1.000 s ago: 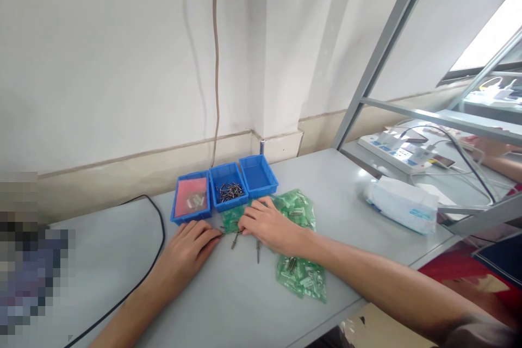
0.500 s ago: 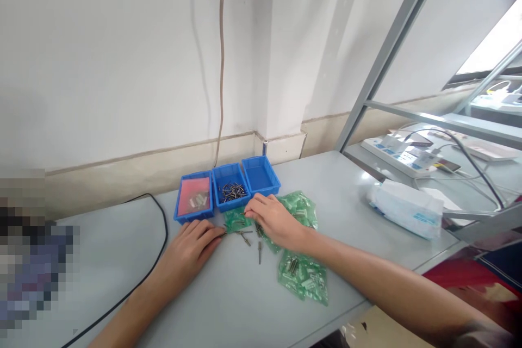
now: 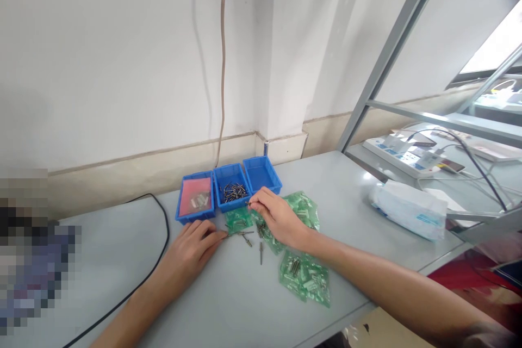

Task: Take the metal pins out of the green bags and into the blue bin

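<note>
My right hand [image 3: 279, 218] is closed in a pinch in front of the middle blue bin [image 3: 230, 207]. The dark tip of a small metal pin [image 3: 248, 204] sticks out from its fingertips. Down on the table, my left hand [image 3: 196, 240] has thumb and forefinger together at the end of a thin metal pin [image 3: 229, 235]. Beside those fingers lie several loose pins, one of them a stepped pin [image 3: 261, 253] apart from the others. Similar metal pins [image 3: 234, 192] fill part of the middle bin. A small green plastic bag [image 3: 238, 219] lies between my hands.
The left blue bin [image 3: 178, 209] holds a pink sheet and a clear bag of parts. On its right side stands another blue bin [image 3: 261, 173]. Green bags [image 3: 304, 278] of metal parts lie right of my hands. A white packet [image 3: 408, 209], a power strip and a black cable [image 3: 165, 228] are around.
My right hand's fingertips have lifted slightly toward the middle bin, and a pin's tip now shows between them. My left hand has barely moved. The view has shifted a little.
</note>
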